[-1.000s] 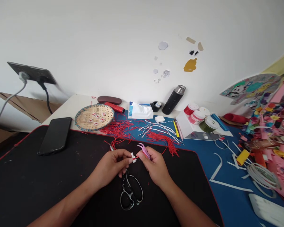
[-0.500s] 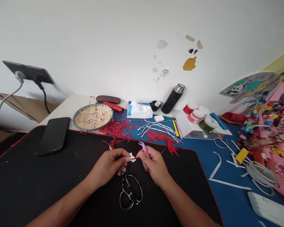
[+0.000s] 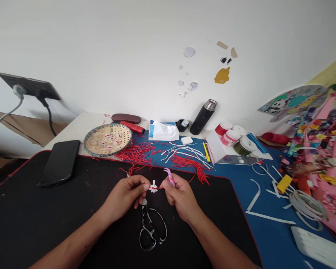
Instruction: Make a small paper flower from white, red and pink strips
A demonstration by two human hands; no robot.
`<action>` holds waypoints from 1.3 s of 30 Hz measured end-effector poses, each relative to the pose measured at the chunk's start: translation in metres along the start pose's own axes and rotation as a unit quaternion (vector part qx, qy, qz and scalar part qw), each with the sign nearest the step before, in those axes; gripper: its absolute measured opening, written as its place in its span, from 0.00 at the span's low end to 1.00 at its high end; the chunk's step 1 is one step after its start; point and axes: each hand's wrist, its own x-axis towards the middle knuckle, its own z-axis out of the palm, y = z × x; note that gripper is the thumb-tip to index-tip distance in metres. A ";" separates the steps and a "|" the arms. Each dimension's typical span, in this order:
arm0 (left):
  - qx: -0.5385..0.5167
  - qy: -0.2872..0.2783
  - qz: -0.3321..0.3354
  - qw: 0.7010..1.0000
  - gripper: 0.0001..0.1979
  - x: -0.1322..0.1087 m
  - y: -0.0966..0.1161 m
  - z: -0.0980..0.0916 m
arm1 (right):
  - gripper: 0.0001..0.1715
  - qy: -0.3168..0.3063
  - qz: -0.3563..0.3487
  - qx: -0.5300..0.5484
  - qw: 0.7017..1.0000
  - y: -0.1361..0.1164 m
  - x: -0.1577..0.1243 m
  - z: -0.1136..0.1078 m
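A small white cord flower with a red middle hangs between my two hands. My left hand is closed in a pinch at its left edge; whether the fingertips grip a petal or a cord there is hard to see. A red cord runs from the flower to my right hand. That hand is closed around purple curved tweezers, tips pointing up, with the cord pinched between thumb and finger. Scissors with black handles lie under my left hand, their blades partly covered by it.
A woven basket with small red-and-white pieces stands back left, near a phone. Red cords and white cords lie behind the black mat. A black flask and paint jars stand farther back.
The left fingertips have shifted slightly left off the flower's middle, so more of its petals shows. The right hand keeps its hold on the tweezers and cord.
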 end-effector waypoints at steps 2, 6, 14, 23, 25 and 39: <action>-0.020 -0.011 -0.003 1.000 0.24 0.000 0.001 0.000 | 0.22 -0.002 -0.005 0.004 1.000 -0.001 0.000 -0.001; -0.036 -0.049 -0.009 0.998 0.25 -0.002 0.003 0.001 | 0.21 -0.005 -0.008 -0.003 1.000 -0.003 -0.001 -0.003; 0.008 -0.088 -0.016 0.996 0.28 -0.004 0.000 -0.001 | 0.23 0.002 0.004 -0.018 1.000 -0.005 -0.001 0.001; 0.029 -0.096 -0.036 0.994 0.29 -0.003 0.000 -0.002 | 0.26 0.003 0.011 -0.052 0.999 -0.003 -0.002 0.000; 0.036 -0.101 -0.035 0.994 0.30 -0.005 0.001 -0.002 | 0.25 0.003 0.006 -0.061 0.998 -0.003 -0.002 0.000; 0.077 0.039 0.061 0.994 0.18 -0.007 0.001 0.001 | 0.25 -0.001 0.007 -0.055 0.998 -0.006 -0.003 0.001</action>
